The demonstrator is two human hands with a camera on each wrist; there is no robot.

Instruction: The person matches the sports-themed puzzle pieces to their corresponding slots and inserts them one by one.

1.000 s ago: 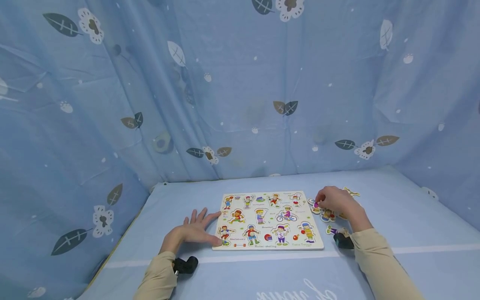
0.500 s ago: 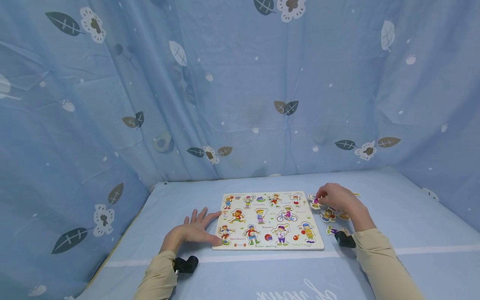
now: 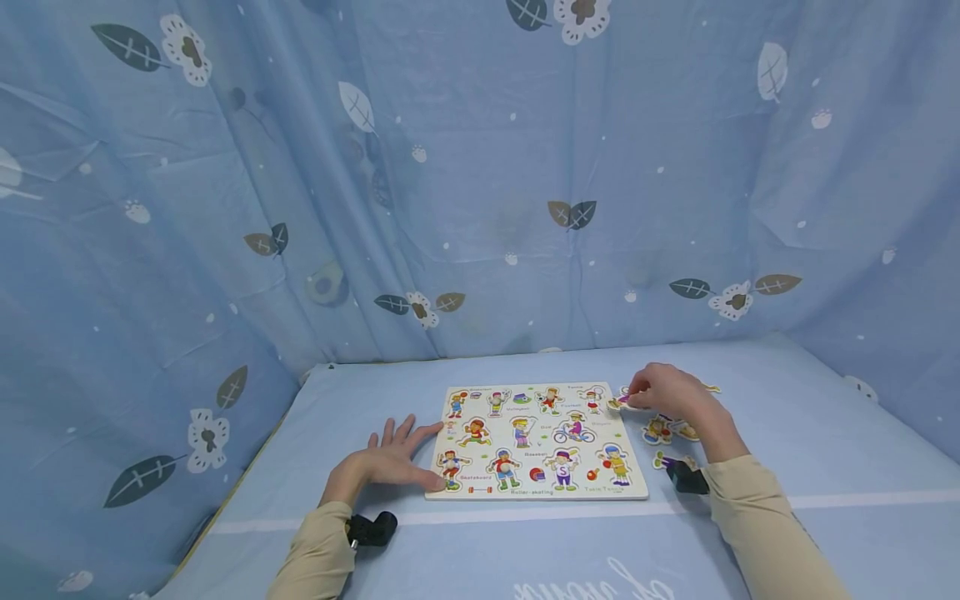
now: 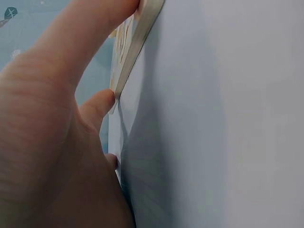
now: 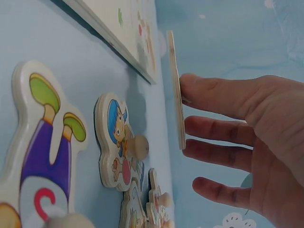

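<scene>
A wooden peg puzzle board (image 3: 542,440) printed with children playing sports lies flat. My left hand (image 3: 393,460) spreads its fingers at its left edge, the thumb resting on the near left corner and the forefinger touching the side. At the board's far right corner my right hand (image 3: 670,392) pinches a puzzle piece (image 5: 176,90) between thumb and fingers. The piece is raised off the table and shows edge-on in the right wrist view; its picture is mostly hidden there. Below that hand lies a blue-haired child piece (image 5: 114,142) with a round wooden knob.
Beside the board's right edge lie several loose pieces, among them a purple-trousered one (image 5: 45,147) nearest the right wrist. A yellow-tipped piece (image 3: 712,388) shows behind the right hand. Blue patterned curtain (image 3: 480,250) surrounds the cloth-covered table (image 3: 525,533).
My right hand has picked a piece up from the pile and shifted it slightly left, toward the board's far right corner. The left hand stays in place on the board.
</scene>
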